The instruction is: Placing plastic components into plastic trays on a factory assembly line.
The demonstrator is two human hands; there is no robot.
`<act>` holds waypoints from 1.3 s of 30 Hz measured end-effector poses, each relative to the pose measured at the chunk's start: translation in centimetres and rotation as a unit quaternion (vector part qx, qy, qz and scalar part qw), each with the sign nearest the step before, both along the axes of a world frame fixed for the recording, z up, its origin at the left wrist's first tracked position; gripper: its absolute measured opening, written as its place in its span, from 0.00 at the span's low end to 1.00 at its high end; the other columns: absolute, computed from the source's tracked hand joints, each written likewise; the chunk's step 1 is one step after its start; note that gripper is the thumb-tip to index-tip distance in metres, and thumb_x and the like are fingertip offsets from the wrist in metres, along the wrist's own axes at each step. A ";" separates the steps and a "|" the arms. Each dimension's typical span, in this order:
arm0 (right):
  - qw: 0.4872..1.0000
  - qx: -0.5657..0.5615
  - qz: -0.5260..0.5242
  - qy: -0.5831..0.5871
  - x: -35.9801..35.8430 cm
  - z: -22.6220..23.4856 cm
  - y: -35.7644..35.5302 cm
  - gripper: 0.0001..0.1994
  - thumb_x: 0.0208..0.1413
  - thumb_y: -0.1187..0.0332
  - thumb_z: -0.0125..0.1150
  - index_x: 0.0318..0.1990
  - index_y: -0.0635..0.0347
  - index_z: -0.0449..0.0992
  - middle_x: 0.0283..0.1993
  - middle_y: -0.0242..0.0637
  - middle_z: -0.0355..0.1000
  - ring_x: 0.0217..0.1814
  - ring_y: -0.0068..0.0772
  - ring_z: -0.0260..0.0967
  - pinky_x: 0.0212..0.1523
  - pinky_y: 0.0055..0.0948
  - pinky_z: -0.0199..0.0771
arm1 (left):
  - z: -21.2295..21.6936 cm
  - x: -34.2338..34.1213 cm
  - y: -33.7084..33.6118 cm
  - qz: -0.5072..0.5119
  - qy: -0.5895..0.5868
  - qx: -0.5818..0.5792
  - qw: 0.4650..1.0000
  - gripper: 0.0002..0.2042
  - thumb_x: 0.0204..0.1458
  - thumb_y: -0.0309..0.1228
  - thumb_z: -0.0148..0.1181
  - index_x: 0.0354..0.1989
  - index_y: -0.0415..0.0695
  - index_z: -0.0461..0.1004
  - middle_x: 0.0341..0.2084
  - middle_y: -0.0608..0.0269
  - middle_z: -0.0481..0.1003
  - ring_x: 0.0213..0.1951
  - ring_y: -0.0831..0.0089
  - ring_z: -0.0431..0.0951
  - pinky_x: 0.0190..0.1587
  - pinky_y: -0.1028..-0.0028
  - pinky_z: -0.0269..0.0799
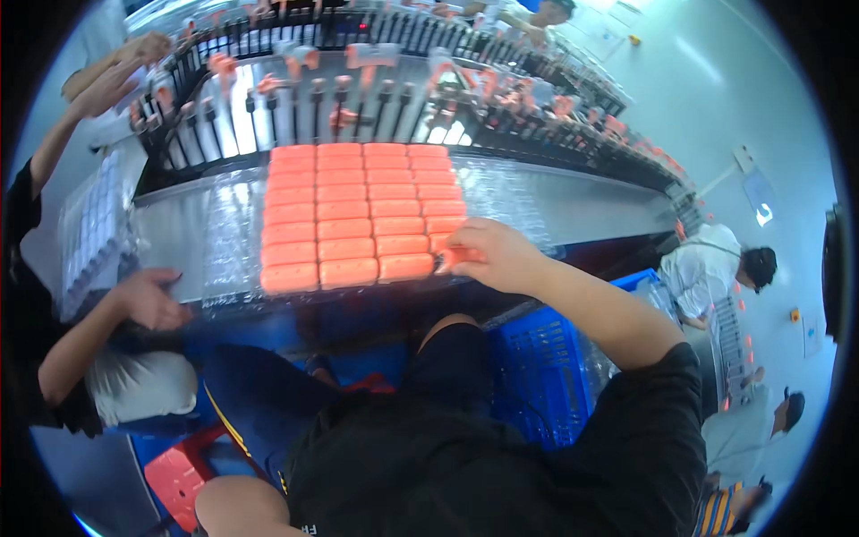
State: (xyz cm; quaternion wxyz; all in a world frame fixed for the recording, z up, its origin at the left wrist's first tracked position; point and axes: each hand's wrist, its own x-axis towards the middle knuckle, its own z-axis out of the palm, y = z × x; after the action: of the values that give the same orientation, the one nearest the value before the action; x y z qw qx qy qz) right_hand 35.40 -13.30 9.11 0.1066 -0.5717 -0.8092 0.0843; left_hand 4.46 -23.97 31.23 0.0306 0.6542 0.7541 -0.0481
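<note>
My right hand [497, 255] reaches in over the near right corner of a block of coral-coloured oblong pieces [346, 271]. Its thumb and fingers are closed round a coral piece [453, 257] at that corner, which they partly hide. The pieces lie side by side in several rows and columns, apparently on clear plastic, on a metal worktop [591, 210]. My left hand is not in view; a part of my left arm [237, 506] shows at the lower edge.
Behind the worktop run curved lines of black upright holders [385, 107] with coral and grey parts. At left, a co-worker's hand [157, 300] is near a clear-wrapped tray [94, 237]. A blue crate [541, 358] stands below right, and a red stool [179, 479] below left.
</note>
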 end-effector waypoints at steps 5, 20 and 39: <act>0.985 0.094 -0.133 0.062 2.3 -0.6 1.4 0.22 0.52 0.59 0.65 0.53 0.59 0.75 0.50 0.45 0.74 0.55 0.48 0.71 0.55 0.40 0.72 | -18.0 -8.8 9.0 -0.470 -0.632 0.232 0.570 0.23 0.60 0.41 0.52 0.51 0.30 0.74 0.48 0.42 0.76 0.46 0.59 0.78 0.54 0.62 0.72; 0.793 -0.103 -0.365 0.477 1.4 -4.8 4.3 0.31 0.53 0.56 0.68 0.57 0.73 0.71 0.54 0.53 0.74 0.55 0.43 0.74 0.51 0.39 0.76 | -29.5 -6.3 22.4 -0.136 -0.547 0.025 0.826 0.13 0.57 0.34 0.59 0.42 0.35 0.74 0.32 0.60 0.74 0.32 0.74 0.71 0.36 0.73 0.69; 0.589 0.009 -0.320 0.742 -4.0 -4.6 -3.2 0.26 0.55 0.63 0.70 0.56 0.70 0.71 0.50 0.45 0.75 0.50 0.37 0.74 0.53 0.38 0.76 | -27.0 -7.2 26.7 -0.101 -0.767 -0.137 0.619 0.24 0.64 0.41 0.53 0.59 0.33 0.68 0.56 0.48 0.72 0.59 0.59 0.71 0.61 0.58 0.66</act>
State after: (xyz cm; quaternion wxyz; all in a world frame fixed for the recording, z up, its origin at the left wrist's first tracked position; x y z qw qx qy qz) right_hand 31.38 -16.47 4.50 0.6955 -0.5319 -0.2158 0.4323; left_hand -2.72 2.74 4.27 0.6817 0.5139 0.3710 0.3654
